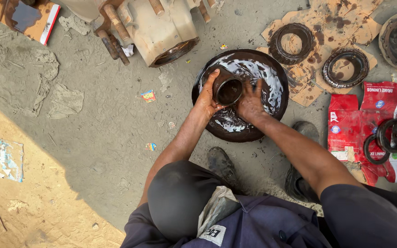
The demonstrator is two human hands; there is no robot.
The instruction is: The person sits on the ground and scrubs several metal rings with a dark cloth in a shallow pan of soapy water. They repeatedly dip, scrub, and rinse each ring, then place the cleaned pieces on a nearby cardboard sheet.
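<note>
From my feed I see a beige axle hub (155, 30) with threaded studs lying at the top of the dirt ground (93, 138). Two dark bearing rings (292, 43) rest on stained cardboard (336, 23), red packets (359, 124) carry black seals (391, 138), and small paper scraps (148, 95) lie scattered nearby

Both hands, left hand (206, 98) and right hand (251, 104), grip a dark metal cup (227, 87) over a basin (272, 73) of dark liquid.

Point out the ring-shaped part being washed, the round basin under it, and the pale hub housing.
ring-shaped part (228, 90): head view, on its dark inner bore.
round basin (279, 98): head view, on its right inner wall.
pale hub housing (159, 32): head view, on its cream-coloured side.
</note>
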